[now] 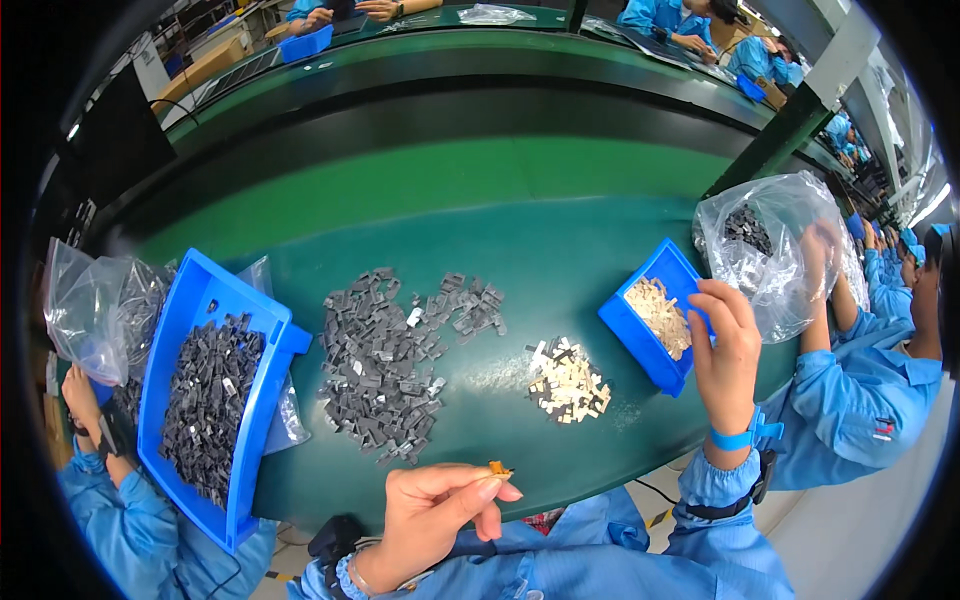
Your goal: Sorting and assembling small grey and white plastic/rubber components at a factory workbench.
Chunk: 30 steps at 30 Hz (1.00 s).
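Note:
Near the table's front edge, my left hand (432,515) is closed, pinching a small orange piece (500,468) with a dark edge between thumb and fingertips. My right hand (728,350), with a blue wrist strap (748,432), is raised at the right side of a small blue bin (640,345). Its fingers are bent and apart from the thumb, and nothing shows between them. Cream-coloured small pieces (660,316) fill part of that bin. On the table left of it lies a loose heap of cream and dark pieces (568,382).
A large pile of dark grey plastic parts (380,360) spreads over the table's middle left. A tilted blue bin (262,395) of dark parts stands at left, beside clear bags (95,310). Another clear bag (770,250) stands at right. Co-workers' arms (830,310) reach in from both sides.

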Available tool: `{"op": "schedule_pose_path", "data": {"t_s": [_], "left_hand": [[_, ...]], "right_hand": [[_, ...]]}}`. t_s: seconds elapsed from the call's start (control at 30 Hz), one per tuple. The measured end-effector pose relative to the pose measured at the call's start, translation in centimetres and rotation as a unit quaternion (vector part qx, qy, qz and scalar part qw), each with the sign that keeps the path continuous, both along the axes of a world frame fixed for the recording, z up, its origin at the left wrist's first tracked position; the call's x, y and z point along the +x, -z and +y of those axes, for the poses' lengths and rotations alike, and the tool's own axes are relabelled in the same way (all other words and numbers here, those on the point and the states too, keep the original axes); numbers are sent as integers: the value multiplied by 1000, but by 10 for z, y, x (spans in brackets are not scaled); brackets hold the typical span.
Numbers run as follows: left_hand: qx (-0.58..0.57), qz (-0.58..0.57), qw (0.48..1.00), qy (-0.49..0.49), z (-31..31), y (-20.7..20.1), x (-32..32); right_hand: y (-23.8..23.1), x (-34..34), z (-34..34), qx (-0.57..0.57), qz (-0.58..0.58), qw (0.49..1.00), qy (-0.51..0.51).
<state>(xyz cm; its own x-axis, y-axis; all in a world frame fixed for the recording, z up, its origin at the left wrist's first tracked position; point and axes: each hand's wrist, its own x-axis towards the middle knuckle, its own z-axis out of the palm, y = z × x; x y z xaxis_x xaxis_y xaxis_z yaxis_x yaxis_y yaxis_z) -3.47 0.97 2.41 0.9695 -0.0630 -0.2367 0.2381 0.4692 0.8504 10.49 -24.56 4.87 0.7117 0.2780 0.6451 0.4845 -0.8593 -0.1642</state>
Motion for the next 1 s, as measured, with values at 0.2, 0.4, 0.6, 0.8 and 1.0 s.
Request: {"op": "schedule_pose_path", "data": {"t_s": [0.2, 0.4, 0.6, 0.8, 1.0], "left_hand": [[-42, -8, 999, 0, -3, 3, 10], [-31, -25, 998, -53, 4, -1, 4], [-42, -35, 999, 4, -13, 16, 12], [-21, -89, 993, -70, -17, 22, 5], [80, -163, 973, -144, -24, 25, 9]], "right_hand": [[-2, -31, 51, 177, 167, 956, -165], [13, -53, 114, 339, 352, 789, -372], [17, -69, 110, 403, 354, 799, -271], [-13, -76, 112, 330, 373, 808, -315], [-12, -75, 103, 282, 338, 836, -327]]}}
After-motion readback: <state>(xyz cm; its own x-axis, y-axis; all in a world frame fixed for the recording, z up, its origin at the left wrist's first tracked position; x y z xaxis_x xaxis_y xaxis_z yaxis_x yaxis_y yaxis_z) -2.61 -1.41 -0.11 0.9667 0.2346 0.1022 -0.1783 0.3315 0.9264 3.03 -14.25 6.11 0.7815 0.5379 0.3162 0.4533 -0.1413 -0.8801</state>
